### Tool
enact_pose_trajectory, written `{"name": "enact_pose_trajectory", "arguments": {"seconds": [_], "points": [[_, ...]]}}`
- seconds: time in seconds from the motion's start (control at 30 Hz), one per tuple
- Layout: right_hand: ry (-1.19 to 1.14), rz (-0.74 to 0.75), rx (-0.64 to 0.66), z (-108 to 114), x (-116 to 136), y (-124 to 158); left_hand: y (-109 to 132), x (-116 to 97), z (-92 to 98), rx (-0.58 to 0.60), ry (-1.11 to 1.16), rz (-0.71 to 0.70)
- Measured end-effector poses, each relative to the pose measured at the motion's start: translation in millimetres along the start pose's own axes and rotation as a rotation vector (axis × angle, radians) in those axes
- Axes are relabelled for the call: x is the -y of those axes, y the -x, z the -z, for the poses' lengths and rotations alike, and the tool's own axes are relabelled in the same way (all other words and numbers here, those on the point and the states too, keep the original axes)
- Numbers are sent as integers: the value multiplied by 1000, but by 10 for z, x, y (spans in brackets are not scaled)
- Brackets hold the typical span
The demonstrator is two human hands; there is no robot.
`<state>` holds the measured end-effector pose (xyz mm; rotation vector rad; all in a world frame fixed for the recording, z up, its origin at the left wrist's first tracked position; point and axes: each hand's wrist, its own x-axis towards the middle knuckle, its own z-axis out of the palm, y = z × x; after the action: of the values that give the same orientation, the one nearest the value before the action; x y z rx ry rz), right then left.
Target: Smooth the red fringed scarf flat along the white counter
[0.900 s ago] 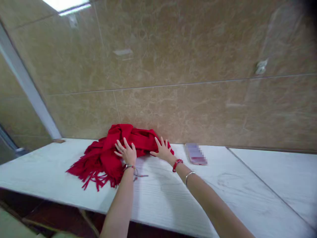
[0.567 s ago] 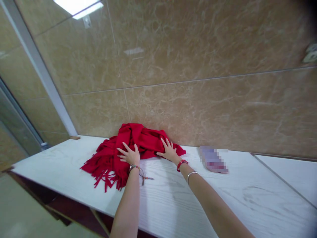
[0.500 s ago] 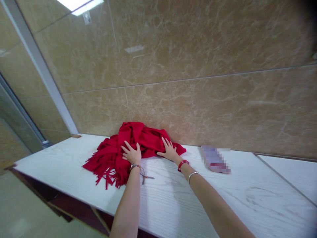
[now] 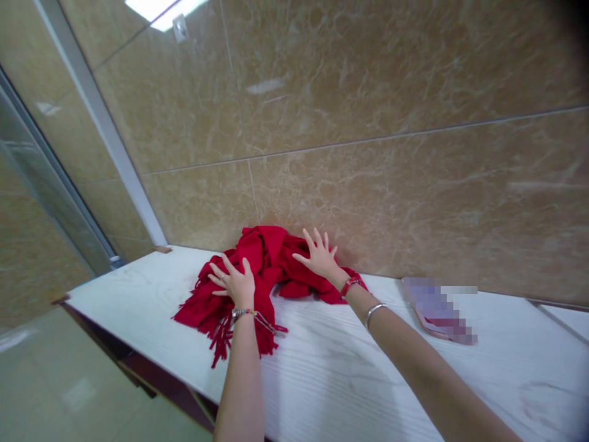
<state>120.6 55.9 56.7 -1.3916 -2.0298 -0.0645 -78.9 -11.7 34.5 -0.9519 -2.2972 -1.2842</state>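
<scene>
A crumpled red scarf (image 4: 267, 252) with fringed ends lies in a heap on the white tabletop, close against the wall. Over its fringed left part is my left hand (image 4: 234, 282), fingers spread and palm down. My right hand (image 4: 318, 253) is over the scarf's right part near the wall, its fingers fanned out too. Neither hand grips the cloth; whether the palms press on it or hover just above, I cannot tell. Parts of the scarf are hidden under both hands and wrists.
To the right on the white tabletop (image 4: 340, 368) lies a flat, pixelated item (image 4: 435, 310) with a pinkish edge. A glossy tan marble wall (image 4: 368, 196) rises directly behind. The table's front edge runs along the lower left, with tiled floor (image 4: 83, 380) beyond.
My right hand has shifted up towards the wall over the scarf, and my left hand slightly left across the fringed part. The scarf's middle is bunched differently. The view has swung a little left.
</scene>
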Motion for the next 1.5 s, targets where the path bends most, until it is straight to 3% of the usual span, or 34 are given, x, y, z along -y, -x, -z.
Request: {"name": "enact_pose_trajectory", "arguments": {"seconds": [0.17, 0.33, 0.47, 0.57, 0.67, 0.77, 0.87, 1.0, 1.1, 1.17, 1.27, 1.4, 1.5], "points": [[62, 95, 220, -389, 126, -206, -155, 348, -349, 341, 10, -118], [72, 70, 280, -710, 83, -154, -117, 399, -481, 442, -86, -278], [88, 124, 252, -700, 7, -19, -80, 360, -454, 477, -130, -313], [106, 189, 200, -630, -63, 127, -36, 311, -431, 426, -148, -282], [110, 227, 136, -589, -123, 299, 31, 215, -397, 295, -143, -241], [65, 231, 49, -512, -181, 391, 101, 88, -334, 175, -86, -325], [-87, 140, -136, -257, -331, 314, 125, 14, -257, 117, -41, -380], [-231, -158, -426, 274, -802, 122, 8, 123, -167, -9, -24, -91], [-211, -246, -375, 440, -1174, 161, -143, 298, -144, -55, 10, 192], [-217, -254, -237, 329, -1298, 302, -217, 384, -167, 63, 64, 282], [-216, -304, -62, -70, -1237, 551, -258, 414, -241, 276, 148, 227], [-228, -226, -46, -596, -793, 645, -216, 328, -349, 425, 241, 102], [-220, -237, -27, -800, -341, 558, -121, 227, -422, 504, 298, -2]]}}
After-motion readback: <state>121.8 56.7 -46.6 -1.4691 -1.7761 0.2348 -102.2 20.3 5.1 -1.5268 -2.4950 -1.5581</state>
